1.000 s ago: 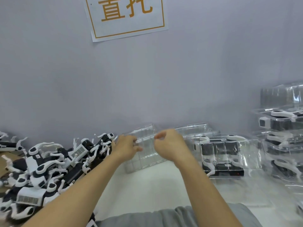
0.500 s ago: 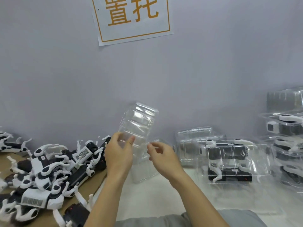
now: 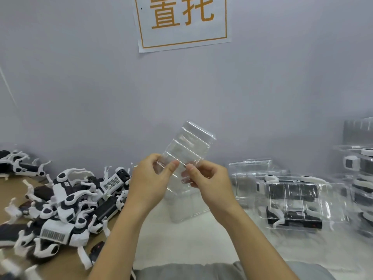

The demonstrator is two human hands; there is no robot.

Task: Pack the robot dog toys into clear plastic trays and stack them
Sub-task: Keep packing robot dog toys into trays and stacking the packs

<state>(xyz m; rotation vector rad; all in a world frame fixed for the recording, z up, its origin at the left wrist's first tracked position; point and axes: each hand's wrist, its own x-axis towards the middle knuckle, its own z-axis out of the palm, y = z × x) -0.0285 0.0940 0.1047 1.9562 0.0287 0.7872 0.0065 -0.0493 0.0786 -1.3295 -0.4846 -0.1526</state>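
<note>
- Since half a second ago, both hands are sitting closer together on the clear tray [image 3: 187, 150], and the tray is tilting further right, its top end now leaning toward the wall [image 3: 80, 87].
- Wall, pale grey, is filling the upper view; a white sign [image 3: 182, 22] with orange characters and an orange border is hanging on it, cut off by the top edge.
- Table [image 3: 201, 239], white in the middle, is running under a brown sheet [image 3: 12, 190] at left.
- Pile of robot dog toys [image 3: 66, 201], black and white, is lying tangled on the brown sheet; barcode stickers are showing on several.
- Stack of packed trays [image 3: 361, 182] is standing at the far right edge, partly out of view.
- Packed tray [image 3: 292, 201], holding black-and-white dogs, is lying on the table right of the hands; empty trays [image 3: 252, 170] are sitting just behind it.
- Another empty tray [image 3: 187, 207] is resting on the table below the hands.
- Clear tray is being held off the table, upright and slanted, ribs showing across it.
- Left hand [image 3: 149, 182] is pinching the tray's lower left edge, thumb in front.
- Right hand [image 3: 210, 182] is pinching the lower right edge, fingers curled.
- Grey clothing [image 3: 201, 271] is showing at the bottom edge.
</note>
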